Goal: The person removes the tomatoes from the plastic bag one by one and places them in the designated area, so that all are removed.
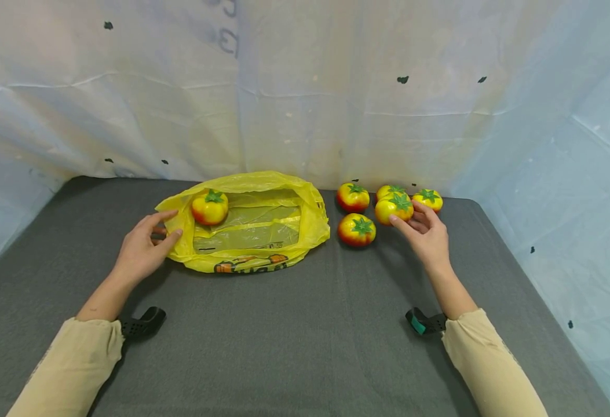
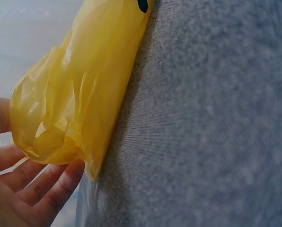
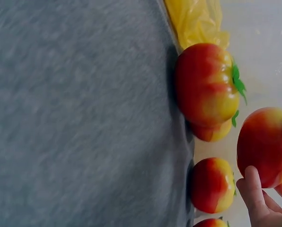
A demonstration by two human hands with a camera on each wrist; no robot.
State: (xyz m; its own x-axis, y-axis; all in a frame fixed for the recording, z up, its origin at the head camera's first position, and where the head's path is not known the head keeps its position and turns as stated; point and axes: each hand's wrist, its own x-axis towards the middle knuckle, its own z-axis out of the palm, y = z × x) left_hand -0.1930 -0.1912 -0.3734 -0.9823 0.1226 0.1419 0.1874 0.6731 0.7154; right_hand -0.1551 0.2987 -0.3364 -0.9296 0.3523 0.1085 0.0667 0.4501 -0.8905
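Note:
My right hand [image 1: 430,234] pinches a red and yellow tomato [image 1: 394,209] with a green leafy top between thumb and fingers. In the right wrist view, this held tomato [image 3: 264,146] appears raised beside the others. On the left, a yellow plastic bag [image 1: 312,223] lies with its mouth spread wide and dark print on its near side. One tomato [image 1: 209,208] sits at the bag's left end. My left hand [image 1: 145,243] holds that same end, thumb and fingers around the crumpled plastic [image 2: 60,109].
Near the held tomato stand several others: one nearer the front [image 1: 357,230], one behind it [image 1: 353,198], one partly hidden [image 1: 386,190] and one at the right [image 1: 428,198]. A pale sheet [image 1: 305,116] hangs behind the grey table [image 1: 284,341].

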